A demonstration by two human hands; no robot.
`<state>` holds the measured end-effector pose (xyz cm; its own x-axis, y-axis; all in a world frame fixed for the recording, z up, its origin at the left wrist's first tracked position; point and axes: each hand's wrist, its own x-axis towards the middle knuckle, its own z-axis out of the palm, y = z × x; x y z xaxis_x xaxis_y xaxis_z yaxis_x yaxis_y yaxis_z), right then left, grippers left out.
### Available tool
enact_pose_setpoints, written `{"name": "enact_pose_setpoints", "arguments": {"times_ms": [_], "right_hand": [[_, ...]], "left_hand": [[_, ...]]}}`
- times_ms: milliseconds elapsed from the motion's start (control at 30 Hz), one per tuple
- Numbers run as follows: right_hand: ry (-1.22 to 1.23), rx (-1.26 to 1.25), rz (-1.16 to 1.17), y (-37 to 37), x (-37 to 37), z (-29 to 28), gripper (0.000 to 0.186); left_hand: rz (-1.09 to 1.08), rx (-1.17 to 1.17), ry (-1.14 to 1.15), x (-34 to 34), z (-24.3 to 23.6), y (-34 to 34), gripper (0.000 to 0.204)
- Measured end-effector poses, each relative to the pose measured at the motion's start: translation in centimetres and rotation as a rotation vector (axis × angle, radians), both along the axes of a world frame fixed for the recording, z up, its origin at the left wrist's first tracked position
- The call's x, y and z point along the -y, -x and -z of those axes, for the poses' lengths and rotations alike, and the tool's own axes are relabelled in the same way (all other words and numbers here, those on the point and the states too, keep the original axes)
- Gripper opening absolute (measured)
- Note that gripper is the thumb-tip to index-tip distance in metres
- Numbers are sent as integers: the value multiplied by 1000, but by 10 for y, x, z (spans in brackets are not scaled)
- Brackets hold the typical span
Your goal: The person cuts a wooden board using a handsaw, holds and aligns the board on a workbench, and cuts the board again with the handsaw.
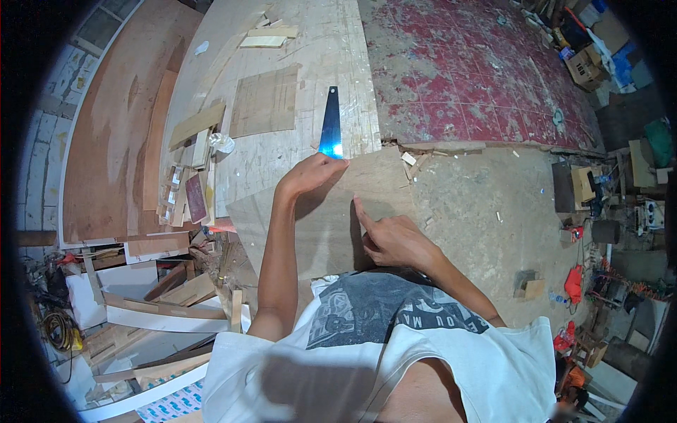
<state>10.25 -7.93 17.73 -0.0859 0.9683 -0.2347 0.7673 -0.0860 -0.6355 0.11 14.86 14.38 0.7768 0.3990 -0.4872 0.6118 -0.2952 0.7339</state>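
Note:
A tapered hand saw blade (331,123) points away from me, with a small hole at its narrow far end. My left hand (315,176) is closed at its wide near end; the handle is hidden by the hand. Under both hands lies a thin brown plywood sheet (271,236). To the right and nearer to me, my right hand (396,240) has its index finger stretched out, the tip at the sheet's surface. The other fingers of that hand are curled, and nothing shows in them.
Wood strips (194,141) and a smaller plywood piece (264,101) lie on the pale board ahead. Offcuts (166,310) are heaped at the lower left. Dusty red tiles (465,84) cover the far right floor. Tools and cables (610,282) line the right side.

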Motion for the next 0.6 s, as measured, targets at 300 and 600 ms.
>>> {"name": "enact_pose_setpoints", "arguments": {"times_ms": [300,600], "right_hand": [[-21,26,-15,-6,-3,1,79],[-42,14,-28,-8,-9,1,79]], "left_hand": [[-47,89,17,-4,9,6,50],[-99,88,-9,-6,8,7,47]]}}
